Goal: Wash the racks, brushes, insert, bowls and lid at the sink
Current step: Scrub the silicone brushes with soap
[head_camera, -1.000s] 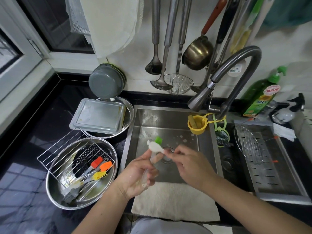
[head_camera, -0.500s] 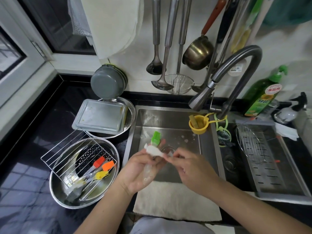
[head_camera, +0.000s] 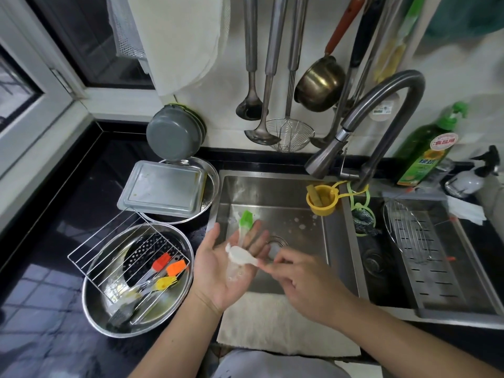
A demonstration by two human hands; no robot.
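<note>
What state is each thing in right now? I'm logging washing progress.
left hand: open, palm up, green brush lying across it
right hand: pinching white brush handle
green brush: on left palm
white brush: soapy, touching palm
faucet: no water visible
bowl: holds rack, brushes
rack: tilted in bowl

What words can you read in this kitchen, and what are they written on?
"食品用": in the round red-edged badge on the green dish soap bottle right of the tap.
White characters on the bottle's green label below the badge: too blurred to read.
Round sticker on the wall behind the tap: print too small to read.
Nothing else carries readable text.
</note>
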